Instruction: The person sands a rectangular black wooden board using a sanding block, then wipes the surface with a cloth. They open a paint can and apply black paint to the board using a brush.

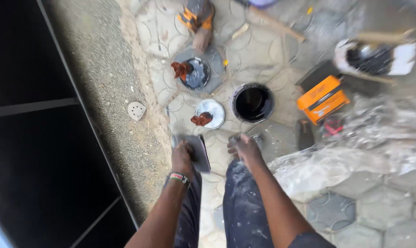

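Head view is showing me both arms reaching down over paint-spattered trousers (242, 202) to the paved ground (378, 206). I am seeing the left hand (182, 155) gripping a flat grey board (199, 151) by its edge, held just above the knee. Beside it, the right hand (245, 149) is curling around something small and blurred; I cannot tell what. Just beyond, an open black paint can (253, 102) is standing beside its round lid (210, 113).

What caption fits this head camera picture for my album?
Left hand holding a flat grey board, right hand beside it, above an open black paint can on paving.
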